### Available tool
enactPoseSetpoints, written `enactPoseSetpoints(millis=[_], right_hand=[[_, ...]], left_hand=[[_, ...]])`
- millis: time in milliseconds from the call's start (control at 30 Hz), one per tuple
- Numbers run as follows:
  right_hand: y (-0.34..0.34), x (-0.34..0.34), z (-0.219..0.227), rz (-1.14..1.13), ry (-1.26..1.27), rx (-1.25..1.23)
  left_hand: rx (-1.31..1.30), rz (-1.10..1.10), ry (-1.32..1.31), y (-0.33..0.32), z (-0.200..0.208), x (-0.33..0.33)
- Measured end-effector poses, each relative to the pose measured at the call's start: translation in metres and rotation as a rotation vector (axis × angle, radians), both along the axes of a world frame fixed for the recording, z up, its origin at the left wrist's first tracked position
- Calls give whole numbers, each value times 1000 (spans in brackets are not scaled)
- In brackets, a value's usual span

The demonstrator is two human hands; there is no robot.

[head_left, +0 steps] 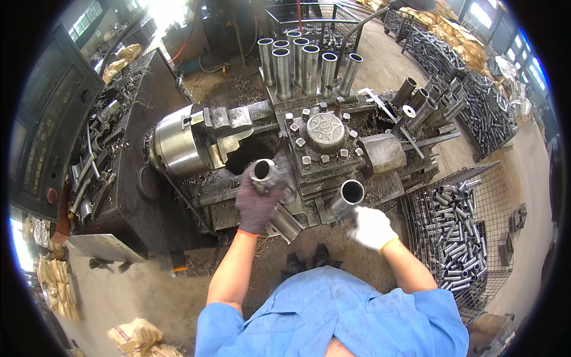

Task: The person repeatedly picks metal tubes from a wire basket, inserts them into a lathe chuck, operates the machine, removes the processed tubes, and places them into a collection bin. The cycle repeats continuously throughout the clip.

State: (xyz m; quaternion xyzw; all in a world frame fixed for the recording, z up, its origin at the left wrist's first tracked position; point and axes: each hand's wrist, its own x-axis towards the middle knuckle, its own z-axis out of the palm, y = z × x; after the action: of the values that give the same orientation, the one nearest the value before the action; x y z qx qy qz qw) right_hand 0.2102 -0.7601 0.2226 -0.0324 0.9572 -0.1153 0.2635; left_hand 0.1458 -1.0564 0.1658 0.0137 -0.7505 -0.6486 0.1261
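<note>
A dark glove covers my left hand (254,202), which is closed round a short metal tube (262,172), its open end facing up; the hand is somewhat blurred. Just beside that hand, another metal tube (285,222) lies slanted at the front of the lathe. My right hand (372,228), in a white glove, is beside the lower part of a wider upright tube (346,199). Motion smears its fingers, so I cannot tell whether they touch that tube. Behind both hands are the lathe's bolted tool post (326,131) and, to the left, its steel chuck (184,141).
Several tall tubes (309,68) stand on the machine's far side, and darker tubes (425,106) stand at its right near a caliper (377,102). A wire basket (499,208) of finished-looking tubes is at my right. The control panel (50,131) rises at left.
</note>
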Motion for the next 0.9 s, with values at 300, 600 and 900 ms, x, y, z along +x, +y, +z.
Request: enactPoseSetpoints(millis=[300, 600, 900], right_hand=[[-129, -1, -53, 204, 296, -343], [-133, -42, 4, 175, 4, -750], [-129, -33, 60, 40, -158, -947]], left_hand=[[1188, -66, -215, -64, 7, 58], [1124, 44, -327, -42, 10, 78], [26, -307, -180, -49, -32, 13]])
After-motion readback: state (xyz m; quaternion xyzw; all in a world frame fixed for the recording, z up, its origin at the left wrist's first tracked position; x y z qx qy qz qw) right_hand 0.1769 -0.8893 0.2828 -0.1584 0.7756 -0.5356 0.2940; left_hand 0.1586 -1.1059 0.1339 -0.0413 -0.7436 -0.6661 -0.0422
